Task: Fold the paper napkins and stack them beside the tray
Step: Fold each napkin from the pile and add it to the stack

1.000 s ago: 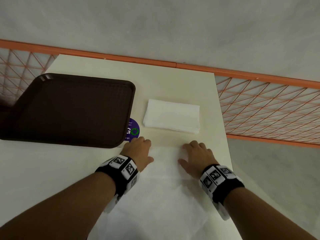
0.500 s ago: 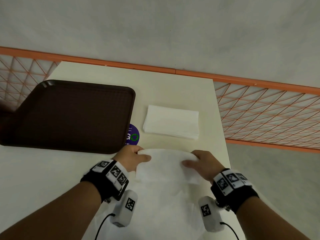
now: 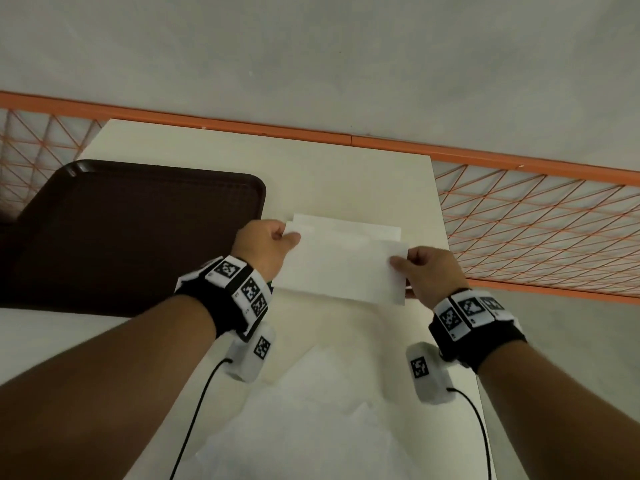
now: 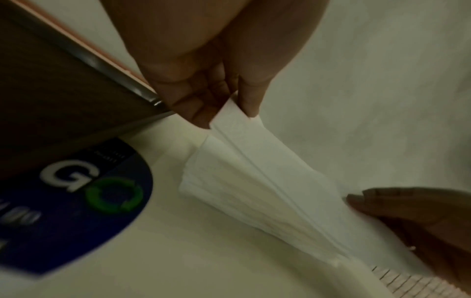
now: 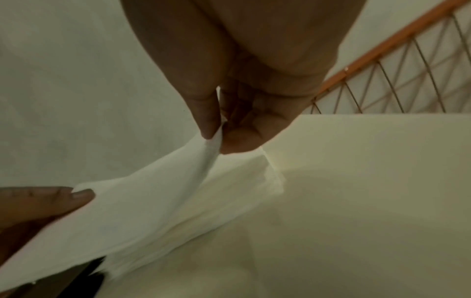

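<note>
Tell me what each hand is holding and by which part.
Both hold one folded napkin above the stack: left hand pinches its far left corner, right hand its right edge.

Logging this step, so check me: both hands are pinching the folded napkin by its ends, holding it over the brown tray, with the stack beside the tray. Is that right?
Not quite. The left hand and right hand do pinch the folded napkin by its ends, but the head view shows it held over the stack beside the brown tray, not over the tray.
</note>
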A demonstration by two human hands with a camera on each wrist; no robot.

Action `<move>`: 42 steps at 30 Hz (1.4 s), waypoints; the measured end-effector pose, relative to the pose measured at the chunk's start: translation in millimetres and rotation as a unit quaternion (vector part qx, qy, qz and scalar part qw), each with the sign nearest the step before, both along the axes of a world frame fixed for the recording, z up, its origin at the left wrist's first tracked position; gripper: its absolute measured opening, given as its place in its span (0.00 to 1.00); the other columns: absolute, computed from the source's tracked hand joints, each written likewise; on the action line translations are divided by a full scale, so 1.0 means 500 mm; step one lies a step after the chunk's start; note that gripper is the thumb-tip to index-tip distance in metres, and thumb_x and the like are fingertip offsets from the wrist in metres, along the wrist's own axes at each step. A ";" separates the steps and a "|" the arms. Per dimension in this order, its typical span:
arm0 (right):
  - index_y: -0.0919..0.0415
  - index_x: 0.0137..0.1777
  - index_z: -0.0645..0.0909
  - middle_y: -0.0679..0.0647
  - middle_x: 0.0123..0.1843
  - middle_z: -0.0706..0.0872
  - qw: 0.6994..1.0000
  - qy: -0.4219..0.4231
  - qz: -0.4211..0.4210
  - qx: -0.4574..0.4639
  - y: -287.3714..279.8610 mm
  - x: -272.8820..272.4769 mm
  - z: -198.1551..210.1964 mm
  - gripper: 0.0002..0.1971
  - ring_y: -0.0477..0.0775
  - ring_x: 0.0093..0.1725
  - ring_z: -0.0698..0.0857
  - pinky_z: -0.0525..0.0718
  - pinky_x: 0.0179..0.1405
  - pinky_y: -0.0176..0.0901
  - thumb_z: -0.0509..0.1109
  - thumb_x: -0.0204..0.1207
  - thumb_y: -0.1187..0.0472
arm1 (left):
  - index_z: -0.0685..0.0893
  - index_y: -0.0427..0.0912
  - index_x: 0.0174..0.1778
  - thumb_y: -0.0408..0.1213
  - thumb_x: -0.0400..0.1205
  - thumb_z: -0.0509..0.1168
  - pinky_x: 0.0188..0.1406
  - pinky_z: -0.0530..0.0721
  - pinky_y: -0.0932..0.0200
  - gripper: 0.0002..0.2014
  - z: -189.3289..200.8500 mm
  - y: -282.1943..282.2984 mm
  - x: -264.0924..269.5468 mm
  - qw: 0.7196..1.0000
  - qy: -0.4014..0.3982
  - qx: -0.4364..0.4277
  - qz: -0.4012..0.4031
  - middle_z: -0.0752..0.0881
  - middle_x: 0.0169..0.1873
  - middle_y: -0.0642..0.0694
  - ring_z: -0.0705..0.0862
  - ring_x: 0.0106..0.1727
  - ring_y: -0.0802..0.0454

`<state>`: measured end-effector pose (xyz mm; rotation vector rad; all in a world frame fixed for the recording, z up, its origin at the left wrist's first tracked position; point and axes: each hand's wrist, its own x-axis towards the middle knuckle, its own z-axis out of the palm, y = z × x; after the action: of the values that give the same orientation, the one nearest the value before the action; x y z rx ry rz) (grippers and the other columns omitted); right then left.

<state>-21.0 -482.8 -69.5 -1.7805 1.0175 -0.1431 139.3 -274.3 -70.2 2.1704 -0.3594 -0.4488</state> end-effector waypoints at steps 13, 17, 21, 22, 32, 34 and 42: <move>0.54 0.34 0.83 0.56 0.35 0.88 0.986 0.116 0.011 -0.117 -0.085 0.095 -0.043 0.09 0.60 0.38 0.87 0.90 0.46 0.53 0.77 0.72 0.53 | 0.78 0.40 0.31 0.46 0.79 0.69 0.39 0.81 0.50 0.16 -0.065 -0.091 0.077 0.985 -0.061 0.158 -0.021 0.80 0.31 0.42 0.79 0.36 0.44; 0.53 0.36 0.82 0.55 0.38 0.89 0.983 0.136 0.009 -0.127 -0.086 0.095 -0.054 0.09 0.58 0.43 0.88 0.84 0.41 0.42 0.76 0.73 0.52 | 0.80 0.43 0.36 0.49 0.80 0.68 0.38 0.79 0.56 0.14 -0.074 -0.095 0.082 0.982 -0.075 0.172 -0.010 0.83 0.35 0.46 0.83 0.41 0.45; 0.52 0.43 0.82 0.52 0.44 0.89 0.977 0.158 0.009 -0.146 -0.081 0.091 -0.054 0.10 0.56 0.46 0.86 0.80 0.44 0.42 0.74 0.73 0.48 | 0.85 0.45 0.50 0.54 0.78 0.69 0.42 0.77 0.58 0.16 -0.073 -0.091 0.085 0.986 -0.060 0.154 0.025 0.87 0.49 0.48 0.85 0.49 0.47; 0.53 0.47 0.82 0.51 0.46 0.87 0.974 0.163 0.009 -0.158 -0.079 0.087 -0.051 0.12 0.55 0.47 0.84 0.78 0.45 0.43 0.73 0.74 0.46 | 0.84 0.45 0.53 0.55 0.78 0.68 0.43 0.76 0.58 0.17 -0.070 -0.088 0.083 0.987 -0.057 0.150 0.029 0.87 0.50 0.48 0.85 0.50 0.47; 0.50 0.42 0.82 0.44 0.36 0.84 0.961 0.116 0.182 -0.174 0.071 -0.041 0.014 0.07 0.49 0.39 0.82 0.77 0.41 0.38 0.76 0.73 0.50 | 0.86 0.46 0.47 0.49 0.77 0.71 0.48 0.83 0.56 0.10 0.020 0.006 -0.011 0.982 -0.056 0.139 -0.116 0.85 0.40 0.52 0.84 0.44 0.51; 0.49 0.46 0.84 0.42 0.37 0.83 0.941 0.135 0.256 -0.175 0.122 -0.074 0.021 0.06 0.47 0.40 0.82 0.78 0.43 0.37 0.74 0.74 0.49 | 0.86 0.48 0.45 0.48 0.76 0.72 0.44 0.83 0.58 0.09 0.029 0.035 -0.054 0.969 -0.026 0.162 -0.185 0.85 0.40 0.53 0.83 0.40 0.54; 0.48 0.69 0.75 0.46 0.62 0.80 0.863 0.239 0.414 -0.167 0.288 -0.180 0.006 0.28 0.51 0.61 0.79 0.78 0.60 0.43 0.70 0.72 0.36 | 0.83 0.54 0.53 0.51 0.74 0.73 0.52 0.82 0.59 0.14 0.012 0.160 -0.230 0.899 0.016 0.273 -0.341 0.81 0.44 0.57 0.82 0.48 0.56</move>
<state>-111.1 -339.0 -66.5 -2.4980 0.4701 0.7340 24.1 -194.6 -64.2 2.5232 -1.1020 -1.0785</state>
